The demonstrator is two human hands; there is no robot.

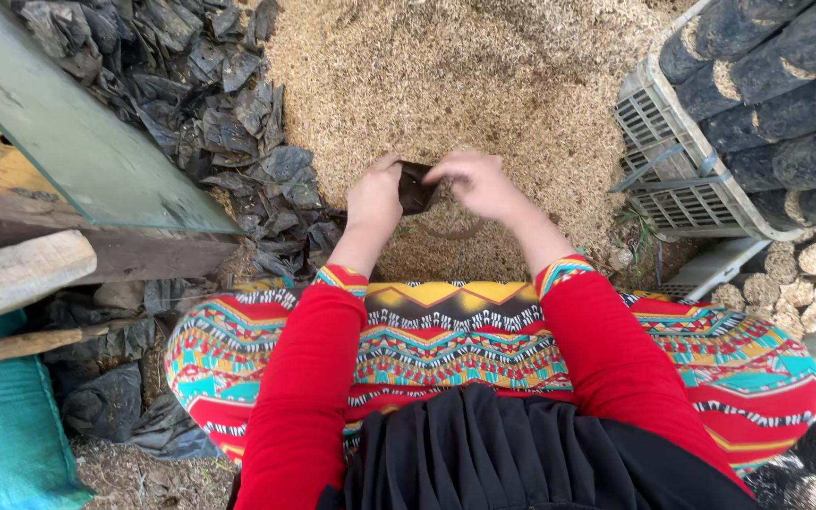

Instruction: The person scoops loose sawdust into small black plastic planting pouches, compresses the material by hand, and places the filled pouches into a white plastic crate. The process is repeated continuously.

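Note:
Both hands meet over a heap of pale husk-like material. My left hand and my right hand hold a small black plastic bag between them, its mouth pinched by the fingers of each hand. The bag hangs just above the near edge of the heap. Red sleeves with patterned cuffs cover both arms, and a bright patterned skirt spreads over my lap below.
A pile of empty black plastic bags lies to the left of the heap. At right, a grey plastic crate carries rows of filled black bags. More filled bags stand lower right. Wooden planks and a green sheet sit at left.

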